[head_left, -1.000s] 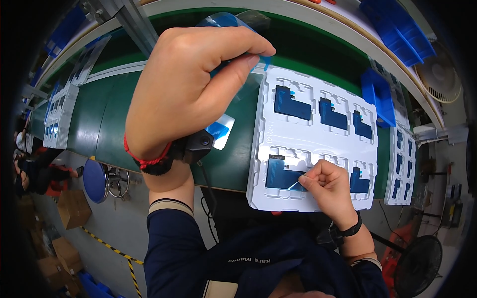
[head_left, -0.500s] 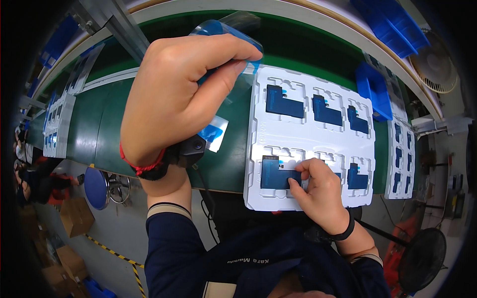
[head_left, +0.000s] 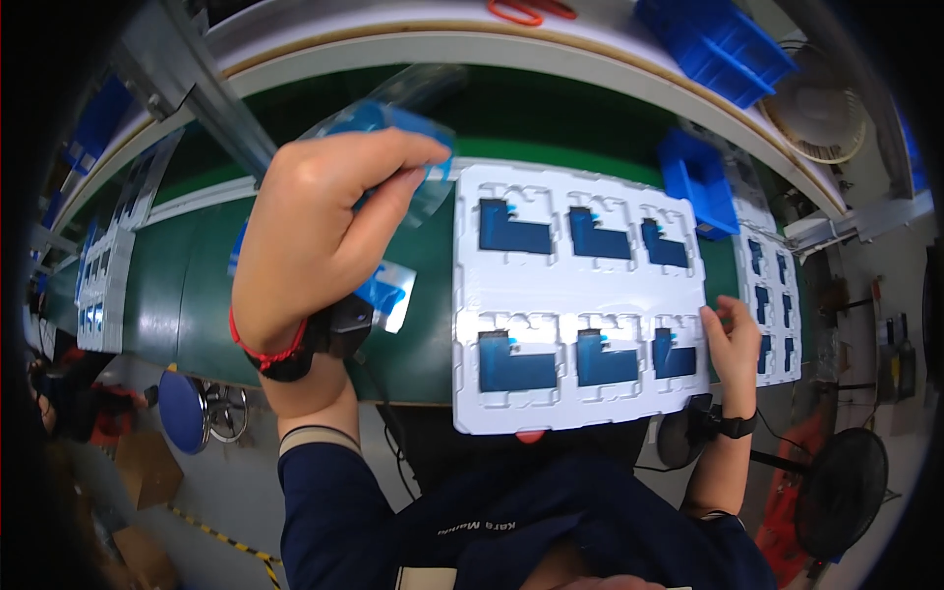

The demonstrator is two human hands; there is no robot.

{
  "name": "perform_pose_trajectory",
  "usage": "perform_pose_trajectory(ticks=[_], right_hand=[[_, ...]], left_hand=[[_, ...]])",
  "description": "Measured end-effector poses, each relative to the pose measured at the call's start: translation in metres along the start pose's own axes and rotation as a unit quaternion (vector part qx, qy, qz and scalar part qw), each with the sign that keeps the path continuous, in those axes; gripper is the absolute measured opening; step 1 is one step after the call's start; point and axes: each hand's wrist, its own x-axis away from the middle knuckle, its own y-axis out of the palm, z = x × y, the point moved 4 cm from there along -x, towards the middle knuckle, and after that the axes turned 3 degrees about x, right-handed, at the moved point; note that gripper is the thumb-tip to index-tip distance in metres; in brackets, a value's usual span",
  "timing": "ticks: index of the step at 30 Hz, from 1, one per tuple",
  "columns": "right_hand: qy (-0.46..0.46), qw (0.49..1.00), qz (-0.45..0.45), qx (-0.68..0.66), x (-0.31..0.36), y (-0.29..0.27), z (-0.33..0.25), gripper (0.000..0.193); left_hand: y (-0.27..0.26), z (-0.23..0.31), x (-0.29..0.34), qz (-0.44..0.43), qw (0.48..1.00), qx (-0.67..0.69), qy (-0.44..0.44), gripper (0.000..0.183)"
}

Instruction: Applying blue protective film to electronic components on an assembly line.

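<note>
A white moulded tray [head_left: 580, 292] lies at the table's front edge, holding several dark blue L-shaped flat parts [head_left: 517, 372] in two rows of recesses. Above and left of it, my left hand [head_left: 324, 211] is closed in a pinch on a clear and blue film sheet [head_left: 438, 162]. The hand hides part of the film. My right hand [head_left: 733, 344] is at the tray's right edge, fingers apart and slightly bent, thumb close to the rim. Whether it touches the rim I cannot tell. Below my left hand lies a small silvery piece with blue film [head_left: 393, 295].
To the right are another tray of parts [head_left: 772, 305] and a blue bin [head_left: 700, 187]. A shelf behind carries orange-handled scissors [head_left: 526, 12] and a blue crate [head_left: 713, 49]. More trays [head_left: 106, 285] stand far left. A blue stool [head_left: 184, 411] and a black fan [head_left: 841, 495] are beyond the table's edge.
My right hand has left the front-row part and moved right to the tray's edge. My left hand still pinches the film, now lower in the view. The whole view has shifted.
</note>
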Motion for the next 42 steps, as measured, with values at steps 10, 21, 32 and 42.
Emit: perform_pose_trajectory(ticks=[10,21,32,42], right_hand=[[0.053,0.963,-0.114,-0.238,0.004,0.013,0.014,0.028],[0.106,0.719,-0.219,-0.651,0.011,-0.019,-0.026,0.048],[0.068,0.716,0.048,-0.693,0.041,-0.079,0.044,0.053],[0.104,0.689,0.339,-0.631,0.070,-0.085,0.220,0.038]], left_hand=[[0.015,0.001,-0.005,-0.041,0.998,-0.017,-0.044,0.014],[0.022,0.002,-0.005,-0.050,0.997,-0.016,-0.053,0.014],[0.022,-0.009,-0.003,-0.033,0.997,-0.019,-0.072,0.015],[0.036,-0.009,-0.008,-0.026,0.995,0.028,-0.088,0.019]])
